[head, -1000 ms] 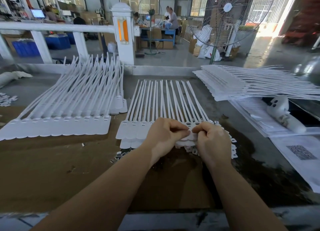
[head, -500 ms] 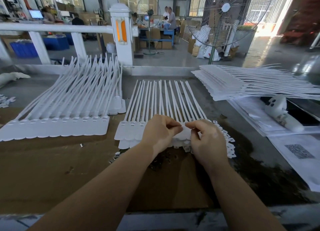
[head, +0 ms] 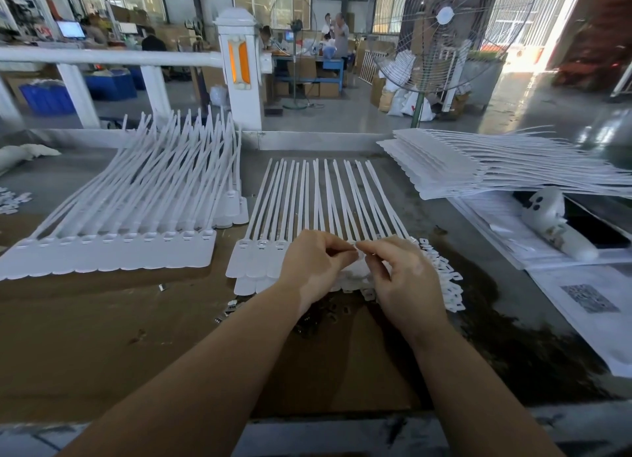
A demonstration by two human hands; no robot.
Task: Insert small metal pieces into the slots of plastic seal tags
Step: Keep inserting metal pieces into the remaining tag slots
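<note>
A row of white plastic seal tags [head: 307, 196] lies in the middle of the table, straps pointing away from me. The three leftmost tag heads [head: 261, 244] show metal pieces in their slots. My left hand [head: 313, 263] and my right hand [head: 403, 278] meet over the row's middle heads, fingertips pinched together at one tag's slot. Whatever sits between the fingertips is too small to make out. Loose small metal pieces [head: 227, 311] lie on the brown cardboard [head: 102, 337] under my left wrist.
A fanned batch of tags [head: 130, 217] lies to the left, a stack of tags [head: 478, 165] at the back right. Small white plastic bits [head: 444, 278] line the right of the row. Papers [head: 588, 306] and a white roll [head: 554, 224] sit far right.
Both hands have risen slightly and shifted from pressing on the tag heads to a fingertip pinch at one slot. The right hand's fingers have opened out a little.
</note>
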